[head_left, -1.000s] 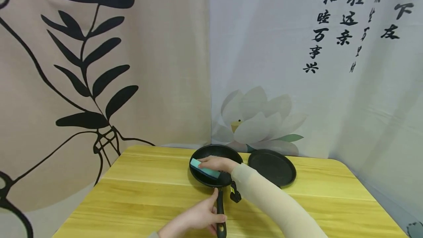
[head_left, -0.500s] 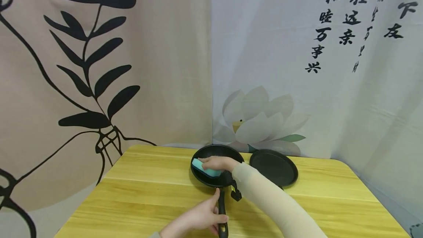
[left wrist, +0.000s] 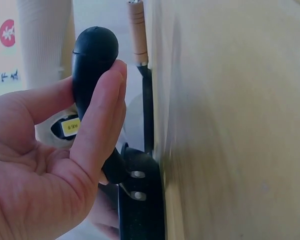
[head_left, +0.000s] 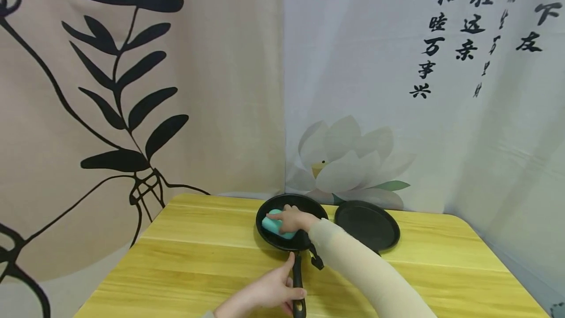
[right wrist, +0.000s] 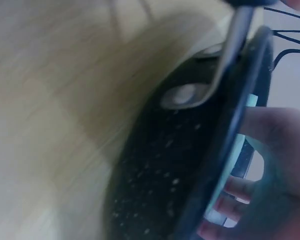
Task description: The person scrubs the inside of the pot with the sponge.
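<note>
A black frying pan sits near the table's back edge, its black handle pointing toward me. My left hand grips that handle; in the left wrist view, thumb and fingers lie on opposite sides of it. Inside the pan, my right hand holds a teal sponge against the surface, with one finger stretched along its top. The right wrist view shows the pan's speckled outer side in front, hiding much of the sponge and part of the right hand.
A second, flat black pan lies just right of the first, its near edge partly behind the right sleeve. A wood-coloured handle shows in the left wrist view. Behind the wooden table hangs a printed curtain.
The sponge has shifted slightly right in the pan and turned, showing more of its top. My right fingers have changed their position on it. My left hand keeps its grip on the handle.
</note>
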`<act>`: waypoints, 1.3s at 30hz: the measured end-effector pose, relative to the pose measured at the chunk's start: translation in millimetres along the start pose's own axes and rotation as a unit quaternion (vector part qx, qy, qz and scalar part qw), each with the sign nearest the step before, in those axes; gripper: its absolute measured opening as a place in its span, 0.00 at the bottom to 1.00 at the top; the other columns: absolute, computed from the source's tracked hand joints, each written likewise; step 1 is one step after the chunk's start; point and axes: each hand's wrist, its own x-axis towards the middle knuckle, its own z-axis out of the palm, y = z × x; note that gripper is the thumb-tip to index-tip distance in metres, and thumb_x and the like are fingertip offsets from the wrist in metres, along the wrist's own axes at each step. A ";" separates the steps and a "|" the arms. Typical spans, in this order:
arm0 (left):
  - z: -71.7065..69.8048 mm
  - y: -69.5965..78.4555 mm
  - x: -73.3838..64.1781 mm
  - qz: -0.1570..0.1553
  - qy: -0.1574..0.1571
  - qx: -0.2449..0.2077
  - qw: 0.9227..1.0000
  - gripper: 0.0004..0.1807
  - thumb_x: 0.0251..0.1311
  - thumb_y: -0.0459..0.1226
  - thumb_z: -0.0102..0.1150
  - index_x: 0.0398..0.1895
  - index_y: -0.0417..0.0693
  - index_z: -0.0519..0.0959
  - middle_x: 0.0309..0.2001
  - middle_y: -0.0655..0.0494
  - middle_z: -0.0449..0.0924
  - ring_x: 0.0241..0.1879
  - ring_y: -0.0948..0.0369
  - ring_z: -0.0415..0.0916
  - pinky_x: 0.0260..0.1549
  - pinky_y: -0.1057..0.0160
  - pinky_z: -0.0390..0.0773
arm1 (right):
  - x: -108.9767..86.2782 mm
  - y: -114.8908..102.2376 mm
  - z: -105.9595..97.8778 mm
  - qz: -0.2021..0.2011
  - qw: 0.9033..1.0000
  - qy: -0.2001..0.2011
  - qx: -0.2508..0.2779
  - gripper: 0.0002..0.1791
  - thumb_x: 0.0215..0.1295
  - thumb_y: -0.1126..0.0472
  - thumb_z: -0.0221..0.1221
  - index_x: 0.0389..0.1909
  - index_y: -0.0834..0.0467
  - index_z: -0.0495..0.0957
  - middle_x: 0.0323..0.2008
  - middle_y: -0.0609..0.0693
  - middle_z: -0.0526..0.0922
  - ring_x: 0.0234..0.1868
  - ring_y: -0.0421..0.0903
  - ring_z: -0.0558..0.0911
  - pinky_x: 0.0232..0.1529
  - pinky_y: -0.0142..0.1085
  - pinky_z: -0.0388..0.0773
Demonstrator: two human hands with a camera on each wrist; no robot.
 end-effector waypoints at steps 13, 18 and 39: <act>2.6 -0.9 1.7 -0.002 0.011 -0.009 1.000 0.50 0.66 0.34 0.59 0.75 0.32 0.33 0.26 0.46 0.82 0.23 0.53 0.82 0.26 0.50 0.84 | 4.2 3.4 -10.1 0.012 0.999 0.001 -0.043 0.38 0.60 0.50 0.67 0.70 0.30 0.63 0.66 0.54 0.64 0.65 0.55 0.65 0.51 0.44 0.74; 1.9 0.4 0.8 0.004 0.009 -0.014 1.000 0.49 0.66 0.34 0.59 0.75 0.32 0.33 0.26 0.46 0.82 0.24 0.52 0.82 0.27 0.49 0.84 | 4.6 -0.4 -20.4 0.017 0.999 -0.016 -0.049 0.38 0.59 0.50 0.68 0.69 0.32 0.65 0.72 0.52 0.60 0.71 0.52 0.60 0.61 0.47 0.69; 4.0 -1.7 2.1 0.006 0.012 -0.017 1.000 0.49 0.66 0.34 0.59 0.74 0.30 0.33 0.27 0.45 0.82 0.22 0.54 0.81 0.25 0.51 0.84 | 4.0 9.6 -16.4 0.056 0.998 0.018 -0.037 0.37 0.59 0.46 0.67 0.69 0.32 0.65 0.70 0.53 0.63 0.69 0.53 0.63 0.56 0.49 0.72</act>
